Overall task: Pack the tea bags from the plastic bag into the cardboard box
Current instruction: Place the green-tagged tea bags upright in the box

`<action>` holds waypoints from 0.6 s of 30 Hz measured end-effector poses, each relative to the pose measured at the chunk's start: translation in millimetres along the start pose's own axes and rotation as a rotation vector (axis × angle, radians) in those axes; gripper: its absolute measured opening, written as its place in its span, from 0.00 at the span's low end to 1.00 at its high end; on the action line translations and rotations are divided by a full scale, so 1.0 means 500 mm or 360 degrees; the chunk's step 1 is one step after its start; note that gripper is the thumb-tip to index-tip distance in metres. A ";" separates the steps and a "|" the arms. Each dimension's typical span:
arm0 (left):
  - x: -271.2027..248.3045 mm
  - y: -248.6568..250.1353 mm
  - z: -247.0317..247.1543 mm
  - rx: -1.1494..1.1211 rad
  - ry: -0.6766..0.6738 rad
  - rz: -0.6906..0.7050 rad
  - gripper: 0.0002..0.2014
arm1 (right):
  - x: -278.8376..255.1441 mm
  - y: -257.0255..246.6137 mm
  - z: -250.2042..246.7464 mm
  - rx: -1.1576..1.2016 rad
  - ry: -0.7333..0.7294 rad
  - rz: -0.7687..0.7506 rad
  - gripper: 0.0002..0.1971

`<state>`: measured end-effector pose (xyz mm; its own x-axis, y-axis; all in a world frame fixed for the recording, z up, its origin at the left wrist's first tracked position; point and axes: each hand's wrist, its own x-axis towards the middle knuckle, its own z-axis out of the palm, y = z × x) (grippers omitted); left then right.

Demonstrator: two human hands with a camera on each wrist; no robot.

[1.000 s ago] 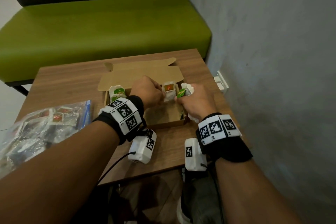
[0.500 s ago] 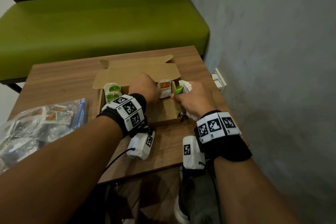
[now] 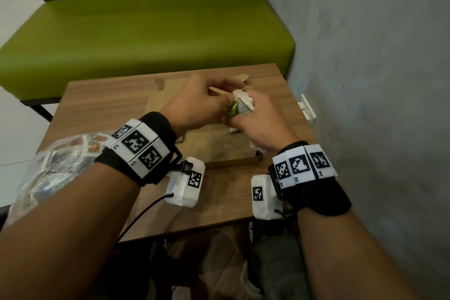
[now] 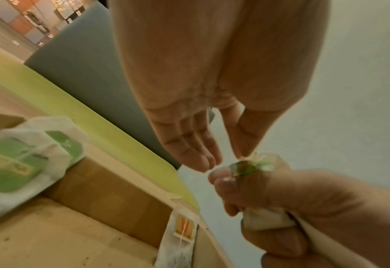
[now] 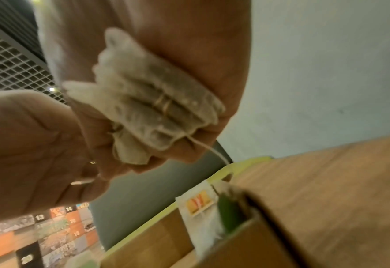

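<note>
Over a small wooden table point(image 3: 102, 105), a person's right hand point(image 3: 258, 124) clenches a bunch of tea bags point(image 3: 242, 102), their crumpled white paper and one green tag poking out above the thumb; the right wrist view shows the paper sachets squeezed in the palm with a string trailing down. The left hand point(image 3: 194, 102) hovers just to the left of that fist, its fingers point(image 4: 189, 145) held straight and relaxed with nothing in them, the fingertips almost meeting the top of the bunch. Directly beneath both hands lies the open cardboard box point(image 3: 219, 146), its lid folded back on the far side of the hands. Inside it, a tea bag with an orange tag point(image 4: 182, 228) stands against the box wall below the right fist, and tea bags with green tags point(image 4: 29, 159) lean at the box end left of the left hand. The plastic bag point(image 3: 53, 168), with more tea bags in it, lies on the table beside the left forearm, well to the left of the box. A green bench point(image 3: 146, 36) runs beyond the table, past the fingertips.
</note>
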<state>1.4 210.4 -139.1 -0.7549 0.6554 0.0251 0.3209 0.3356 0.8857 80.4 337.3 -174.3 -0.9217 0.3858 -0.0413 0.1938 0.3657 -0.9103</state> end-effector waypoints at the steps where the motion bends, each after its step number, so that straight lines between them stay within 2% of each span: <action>1: -0.010 -0.001 -0.008 0.0008 -0.0041 0.0061 0.11 | 0.001 -0.005 0.007 0.0048 -0.0072 -0.0012 0.27; 3: -0.027 -0.011 -0.023 -0.0003 -0.0024 0.0100 0.06 | 0.001 -0.010 0.020 0.0094 -0.0197 -0.0038 0.28; 5: -0.040 -0.029 -0.036 -0.0077 0.0061 0.0069 0.05 | -0.004 -0.015 0.030 0.0098 -0.0273 -0.0029 0.20; 8: -0.055 -0.060 -0.055 -0.0141 0.0202 -0.0007 0.06 | -0.012 -0.018 0.042 0.0194 -0.0310 0.0010 0.16; 14: -0.069 -0.096 -0.077 -0.0242 0.0373 -0.0163 0.09 | -0.015 -0.030 0.051 0.0402 -0.0271 0.0208 0.05; 18: -0.075 -0.100 -0.088 -0.0334 0.0394 -0.0229 0.09 | -0.009 -0.027 0.051 0.0545 -0.0123 0.0344 0.04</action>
<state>-11.3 139.3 -164.1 -0.9079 0.4189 -0.0176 0.0962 0.2491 0.9637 73.5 309.0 -172.3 -0.8971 0.3530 -0.2657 0.2749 -0.0247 -0.9612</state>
